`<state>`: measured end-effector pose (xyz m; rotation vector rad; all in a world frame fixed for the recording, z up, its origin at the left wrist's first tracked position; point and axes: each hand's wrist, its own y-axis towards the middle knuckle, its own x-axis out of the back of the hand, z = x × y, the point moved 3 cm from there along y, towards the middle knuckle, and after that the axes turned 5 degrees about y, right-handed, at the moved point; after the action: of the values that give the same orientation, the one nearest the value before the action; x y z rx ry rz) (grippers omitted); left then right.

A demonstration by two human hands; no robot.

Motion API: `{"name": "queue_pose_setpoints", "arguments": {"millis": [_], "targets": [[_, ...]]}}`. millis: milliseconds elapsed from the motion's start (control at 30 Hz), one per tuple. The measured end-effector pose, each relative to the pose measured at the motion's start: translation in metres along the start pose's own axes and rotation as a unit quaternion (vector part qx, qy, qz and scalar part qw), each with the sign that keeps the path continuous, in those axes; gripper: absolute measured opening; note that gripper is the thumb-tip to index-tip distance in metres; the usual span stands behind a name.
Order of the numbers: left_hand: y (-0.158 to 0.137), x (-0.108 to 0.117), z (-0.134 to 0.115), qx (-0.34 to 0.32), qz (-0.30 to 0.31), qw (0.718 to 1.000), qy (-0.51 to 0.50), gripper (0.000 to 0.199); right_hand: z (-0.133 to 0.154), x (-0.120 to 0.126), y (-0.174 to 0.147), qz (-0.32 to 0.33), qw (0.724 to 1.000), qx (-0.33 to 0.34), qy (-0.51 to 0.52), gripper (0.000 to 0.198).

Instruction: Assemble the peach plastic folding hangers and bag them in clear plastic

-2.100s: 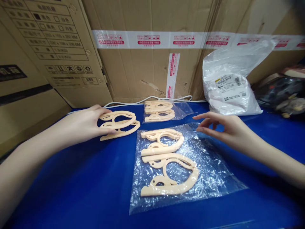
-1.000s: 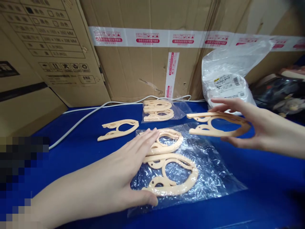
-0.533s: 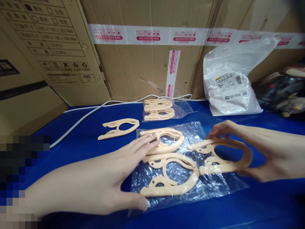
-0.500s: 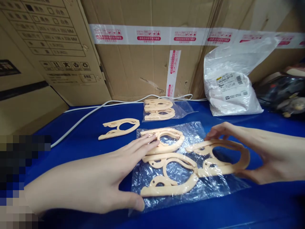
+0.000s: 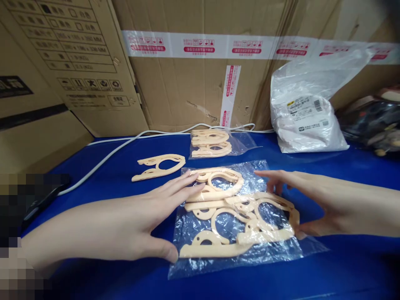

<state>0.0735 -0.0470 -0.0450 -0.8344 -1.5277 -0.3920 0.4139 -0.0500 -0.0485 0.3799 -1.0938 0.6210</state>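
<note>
A clear plastic bag (image 5: 218,268) lies flat in front of me with several cream folding hangers in it. Among them are an upper hanger (image 5: 228,194), a lower hanger (image 5: 215,251) and a right-hand hanger (image 5: 265,237) overlapping the lower one. My left hand (image 5: 153,216) rests open at the bag's left side, fingertips on the upper hanger and thumb by the lower one's left end. Around the right end of the right-hand hanger is my right hand (image 5: 309,200), open, thumb touching the hanger and index finger stretched out. Its other fingers are partly hidden.
A loose folding hanger (image 5: 175,168) lies on the blue surface (image 5: 103,171) at left. Behind it is another bag of hangers (image 5: 211,143). A white cable (image 5: 109,158) runs along the back. Cardboard boxes (image 5: 175,91) stand behind, with a white plastic package (image 5: 309,121) at right.
The right-hand hanger has moved left over the lower hanger. My right hand has loosened around it, its index finger now straight. My left hand has shifted slightly left.
</note>
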Motion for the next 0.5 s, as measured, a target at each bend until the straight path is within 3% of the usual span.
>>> {"name": "queue_pose_setpoints", "arguments": {"millis": [267, 500], "targets": [[0.0, -0.001, -0.001, -0.014, -0.017, 1.0, -0.003, 0.093, 0.031, -0.013, 0.011, 0.014, 0.999, -0.005, 0.031, 0.089], [0.001, -0.001, -0.003, 0.007, 0.024, 1.0, 0.004, 0.094, 0.029, -0.009, 0.015, 0.016, 0.999, -0.008, 0.048, 0.077]]}}
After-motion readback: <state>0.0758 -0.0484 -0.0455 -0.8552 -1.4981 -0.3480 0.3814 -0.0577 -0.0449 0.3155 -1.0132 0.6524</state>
